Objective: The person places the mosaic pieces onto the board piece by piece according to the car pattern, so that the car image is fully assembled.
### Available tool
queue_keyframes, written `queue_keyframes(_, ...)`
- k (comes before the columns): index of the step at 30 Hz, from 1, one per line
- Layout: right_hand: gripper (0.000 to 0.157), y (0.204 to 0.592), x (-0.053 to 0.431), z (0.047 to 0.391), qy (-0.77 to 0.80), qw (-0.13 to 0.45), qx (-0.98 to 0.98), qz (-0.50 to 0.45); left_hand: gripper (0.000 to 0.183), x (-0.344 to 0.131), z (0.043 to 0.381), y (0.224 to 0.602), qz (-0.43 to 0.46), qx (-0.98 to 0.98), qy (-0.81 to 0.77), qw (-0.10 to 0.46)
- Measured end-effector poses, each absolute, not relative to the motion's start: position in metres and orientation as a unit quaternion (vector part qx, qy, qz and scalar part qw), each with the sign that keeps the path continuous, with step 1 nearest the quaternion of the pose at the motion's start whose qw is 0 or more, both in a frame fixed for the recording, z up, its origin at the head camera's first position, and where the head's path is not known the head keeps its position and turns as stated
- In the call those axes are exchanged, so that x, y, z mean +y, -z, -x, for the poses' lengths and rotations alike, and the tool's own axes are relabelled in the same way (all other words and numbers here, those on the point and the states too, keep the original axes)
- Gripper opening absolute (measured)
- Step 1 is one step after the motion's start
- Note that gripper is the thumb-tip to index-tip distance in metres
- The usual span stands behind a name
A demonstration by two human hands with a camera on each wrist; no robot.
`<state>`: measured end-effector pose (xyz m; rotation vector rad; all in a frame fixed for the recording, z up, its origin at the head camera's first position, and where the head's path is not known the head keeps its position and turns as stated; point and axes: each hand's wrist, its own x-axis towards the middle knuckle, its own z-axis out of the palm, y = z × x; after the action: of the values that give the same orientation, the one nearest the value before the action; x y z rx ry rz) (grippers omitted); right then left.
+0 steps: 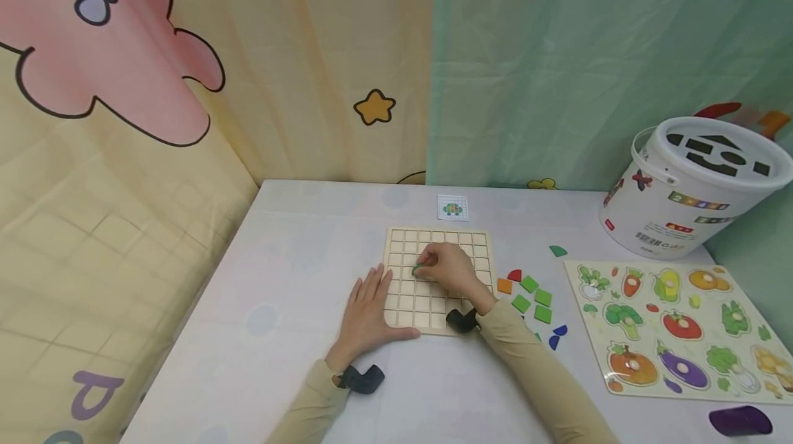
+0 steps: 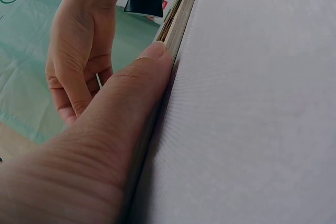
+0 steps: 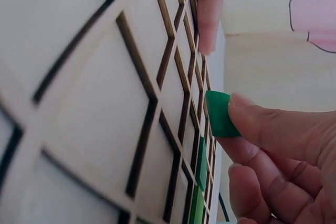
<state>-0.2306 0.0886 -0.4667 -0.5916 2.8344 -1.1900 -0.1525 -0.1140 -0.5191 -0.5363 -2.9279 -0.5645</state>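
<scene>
A wooden grid board (image 1: pixel 405 314) with square recesses lies on the table. My right hand (image 1: pixel 449 268) is over its middle, pinching a small dark green piece (image 3: pixel 219 115) between thumb and fingers, close over the grid. In the right wrist view a dark green piece (image 3: pixel 201 163) and a light green piece (image 3: pixel 197 203) sit in the grid cells. My left hand (image 1: pixel 367 313) rests at the board's left front corner, fingers spread along the left side. Its thumb (image 2: pixel 123 95) touches the front edge in the left wrist view.
Right of the board lie several green squares (image 1: pixel 543 297), an orange square (image 1: pixel 504 286), a red piece (image 1: pixel 515 275), blue pieces (image 1: pixel 560 330) and a dark green quarter-circle (image 1: pixel 558 250). A picture card (image 1: pixel 453 208) is behind. Further right are a vegetable puzzle (image 1: pixel 650 330) and a white bucket (image 1: pixel 644 210).
</scene>
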Motion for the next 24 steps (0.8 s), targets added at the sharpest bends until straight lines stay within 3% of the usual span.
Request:
queue_keyframes(9, 0.018, 0.471, 0.074, 0.235, 0.363, 0.029, 0.912, 0.190, 0.123, -0.114, 0.153, 0.520, 0.184, -0.962, 0.189, 0.070)
queue_keyframes(24, 0.013, 0.465, 0.070, 0.238, 0.328, 0.057, 0.925, 0.183, 0.123, -0.115, 0.153, 0.521, 0.182, -0.963, 0.190, 0.065)
